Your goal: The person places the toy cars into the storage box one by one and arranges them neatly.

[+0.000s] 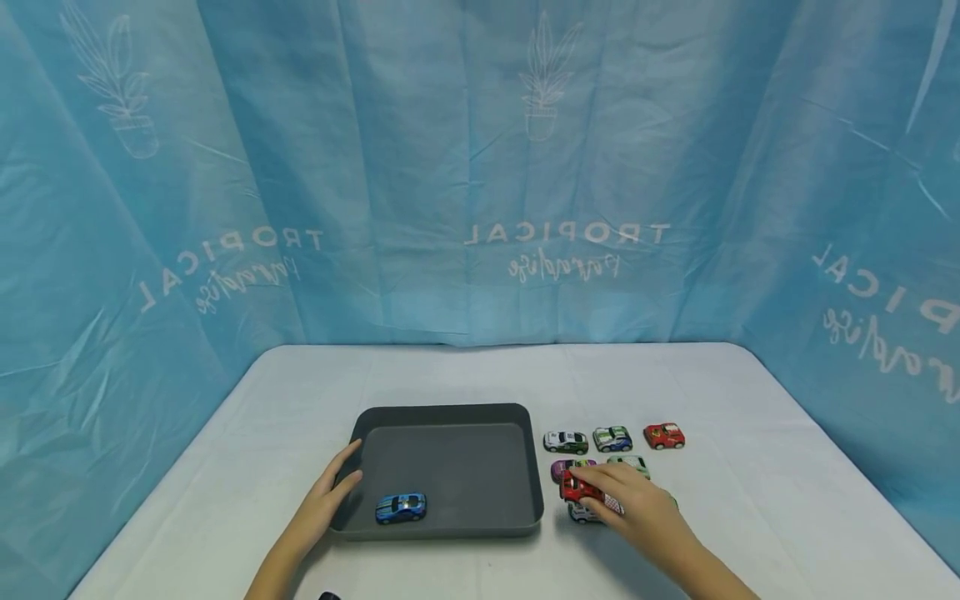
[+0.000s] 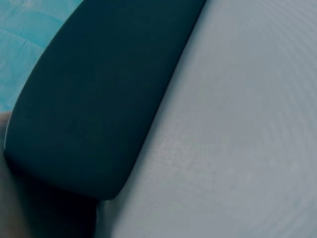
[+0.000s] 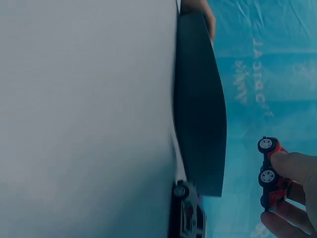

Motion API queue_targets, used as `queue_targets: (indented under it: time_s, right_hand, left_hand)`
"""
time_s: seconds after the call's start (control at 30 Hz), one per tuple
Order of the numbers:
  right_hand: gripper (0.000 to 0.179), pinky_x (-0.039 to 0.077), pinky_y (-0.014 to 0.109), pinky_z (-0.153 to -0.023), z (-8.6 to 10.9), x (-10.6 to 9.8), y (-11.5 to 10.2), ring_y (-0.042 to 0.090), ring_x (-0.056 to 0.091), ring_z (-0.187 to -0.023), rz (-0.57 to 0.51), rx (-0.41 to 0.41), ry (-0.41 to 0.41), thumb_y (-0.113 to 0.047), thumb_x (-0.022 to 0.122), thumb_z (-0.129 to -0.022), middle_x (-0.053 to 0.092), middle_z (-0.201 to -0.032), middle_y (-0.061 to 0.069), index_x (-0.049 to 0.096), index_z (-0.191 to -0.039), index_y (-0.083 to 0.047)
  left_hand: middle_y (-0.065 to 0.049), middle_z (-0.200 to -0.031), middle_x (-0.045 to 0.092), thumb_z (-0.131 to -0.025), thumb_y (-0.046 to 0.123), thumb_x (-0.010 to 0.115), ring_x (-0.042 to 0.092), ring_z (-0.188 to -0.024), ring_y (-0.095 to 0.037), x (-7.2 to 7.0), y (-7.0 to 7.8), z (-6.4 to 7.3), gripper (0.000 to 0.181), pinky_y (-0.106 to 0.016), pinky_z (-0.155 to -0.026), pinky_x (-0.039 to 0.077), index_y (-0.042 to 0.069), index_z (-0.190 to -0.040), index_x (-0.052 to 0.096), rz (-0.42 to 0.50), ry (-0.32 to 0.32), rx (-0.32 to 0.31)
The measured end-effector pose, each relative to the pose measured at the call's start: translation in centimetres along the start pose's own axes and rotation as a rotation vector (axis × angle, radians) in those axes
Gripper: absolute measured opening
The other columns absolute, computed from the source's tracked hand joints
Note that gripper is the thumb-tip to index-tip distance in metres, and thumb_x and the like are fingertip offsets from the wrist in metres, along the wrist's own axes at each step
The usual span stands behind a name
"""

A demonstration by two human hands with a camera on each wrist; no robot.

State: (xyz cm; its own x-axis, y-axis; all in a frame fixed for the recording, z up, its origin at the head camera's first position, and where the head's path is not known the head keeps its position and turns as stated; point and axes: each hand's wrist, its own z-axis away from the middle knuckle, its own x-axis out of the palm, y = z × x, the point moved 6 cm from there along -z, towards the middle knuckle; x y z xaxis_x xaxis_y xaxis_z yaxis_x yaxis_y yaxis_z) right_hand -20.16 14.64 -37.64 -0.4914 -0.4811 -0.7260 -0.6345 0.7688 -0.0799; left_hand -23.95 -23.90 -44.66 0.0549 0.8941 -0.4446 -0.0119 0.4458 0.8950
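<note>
My right hand [image 1: 637, 504] pinches a red toy car [image 1: 581, 487] between thumb and fingers, its wheels showing in the right wrist view. Under and around it in the head view are a silver toy car [image 1: 581, 513], partly covered, a purple one [image 1: 567, 467] and a pale green one [image 1: 632, 461]. At the left side of a dark grey tray [image 1: 465, 532], my left hand [image 1: 324, 500] rests against the rim, thumb and forefinger spread over it. A blue toy car [image 1: 401, 507] sits inside, near the tray's front left.
Behind the held car stand a white-and-green toy car [image 1: 566, 442], a green-and-blue one [image 1: 612, 438] and another red one [image 1: 664, 436]. A white cloth [image 1: 787, 500] covers the table. Blue curtains [image 1: 420, 167] hang behind and at both sides. A small black object [image 1: 328, 596] shows at the front edge.
</note>
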Motion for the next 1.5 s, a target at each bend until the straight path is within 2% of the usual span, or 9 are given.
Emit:
queue_targets:
  time_s: [0.23, 0.5, 0.77, 1.03, 1.3, 1.5]
  right_hand:
    - [0.045, 0.054, 0.021, -0.070, -1.2, 1.6, -2.0, 0.007, 0.060, -0.088, -0.054, -0.086, -0.049, -0.021, 0.080, -0.065, 0.064, -0.097, -0.011, 0.066, -0.107, -0.025]
    - [0.042, 0.052, 0.019, -0.074, -3.1, 3.1, -5.0, 0.006, 0.060, -0.090, -0.131, -0.232, -0.026, -0.026, 0.075, -0.071, 0.064, -0.099, -0.010, 0.064, -0.111, -0.022]
    - [0.037, 0.050, 0.012, -0.073, -5.2, 4.6, -8.0, 0.006, 0.059, -0.093, -0.187, -0.319, -0.067, -0.027, 0.070, -0.078, 0.064, -0.102, -0.009, 0.064, -0.113, -0.018]
    - [0.036, 0.053, 0.017, -0.075, -7.7, 6.3, -10.1, 0.006, 0.057, -0.100, -0.171, -0.246, -0.182, -0.032, 0.065, -0.083, 0.064, -0.106, -0.010, 0.061, -0.117, -0.023]
    - [0.034, 0.053, 0.019, -0.075, -10.3, 8.8, -11.5, 0.008, 0.058, -0.105, -0.164, -0.171, -0.294, -0.032, 0.061, -0.086, 0.064, -0.109, -0.008, 0.059, -0.120, -0.024]
    - [0.033, 0.053, 0.017, -0.075, -11.7, 11.3, -12.3, 0.007, 0.059, -0.102, -0.146, -0.144, -0.336, -0.032, 0.061, -0.086, 0.064, -0.109, -0.008, 0.060, -0.119, -0.025]
  left_hand:
    - [-0.020, -0.152, 0.009, -0.096, 0.036, 0.040, 0.003, -0.138, -0.044, 0.0, -0.1, -0.1, 0.057, -0.067, -0.106, 0.005, 0.013, -0.144, 0.020, 0.002, 0.008, -0.008]
    - [-0.020, -0.152, 0.008, -0.096, 0.036, 0.039, 0.003, -0.138, -0.044, 0.1, 0.0, -0.1, 0.057, -0.068, -0.106, 0.006, 0.014, -0.145, 0.019, 0.003, 0.001, -0.008]
    - [-0.020, -0.152, 0.008, -0.096, 0.036, 0.040, 0.002, -0.138, -0.044, 0.0, 0.0, -0.1, 0.058, -0.067, -0.106, 0.005, 0.013, -0.144, 0.020, 0.004, 0.005, -0.013]
    - [-0.021, -0.152, 0.008, -0.096, 0.035, 0.039, 0.002, -0.138, -0.045, 0.0, 0.0, 0.0, 0.057, -0.068, -0.106, 0.005, 0.013, -0.145, 0.019, 0.009, 0.004, 0.005]
    - [-0.020, -0.152, 0.009, -0.096, 0.036, 0.040, 0.003, -0.138, -0.044, -0.1, 0.1, 0.0, 0.058, -0.067, -0.106, 0.006, 0.012, -0.145, 0.020, -0.001, 0.007, -0.008]
    - [-0.021, -0.152, 0.010, -0.095, 0.036, 0.040, 0.005, -0.138, -0.044, 0.0, 0.1, -0.1, 0.058, -0.066, -0.106, 0.007, 0.012, -0.144, 0.020, -0.012, 0.013, -0.012]
